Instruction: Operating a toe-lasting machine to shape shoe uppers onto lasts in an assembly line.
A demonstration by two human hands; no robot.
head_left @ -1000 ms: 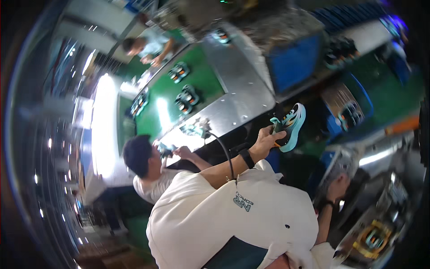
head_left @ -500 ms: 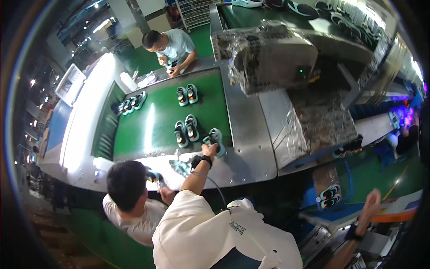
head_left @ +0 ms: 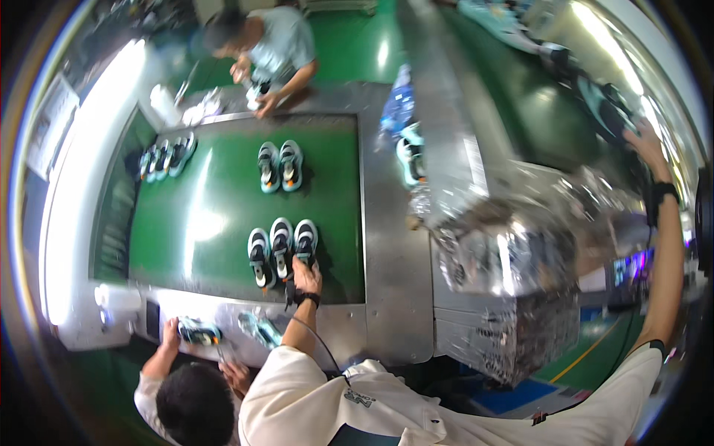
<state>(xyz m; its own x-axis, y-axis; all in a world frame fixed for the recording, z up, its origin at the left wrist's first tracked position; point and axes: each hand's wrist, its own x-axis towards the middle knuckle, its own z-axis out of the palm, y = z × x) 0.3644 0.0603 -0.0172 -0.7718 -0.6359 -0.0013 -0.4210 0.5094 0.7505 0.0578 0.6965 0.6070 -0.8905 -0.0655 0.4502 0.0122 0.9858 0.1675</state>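
Note:
On the green conveyor belt (head_left: 223, 260), three mint, white and black sneakers stand in a row. My left hand (head_left: 306, 279) is closed on the heel end of the rightmost sneaker (head_left: 305, 239), close beside the middle sneaker (head_left: 282, 241). A black band circles that wrist. My right arm stretches far to the upper right, where my right hand (head_left: 648, 152) has its fingers at the end of a dark and mint sneaker (head_left: 604, 111) on the raised belt (head_left: 513, 100). Blur softens that grip, but the fingers appear closed on it.
A pair of sneakers (head_left: 280, 166) stands farther up the belt, with several more (head_left: 167, 157) at far left. Two co-workers (head_left: 279, 44) (head_left: 195, 405) handle shoes at the edges. A plastic-wrapped machine (head_left: 513, 249) lies between my arms. Another sneaker (head_left: 260, 328) rests on the metal ledge.
My left hand has brought its sneaker down beside the standing pair, making three. My right hand has swung from the lower right up to the raised belt. The view has shifted.

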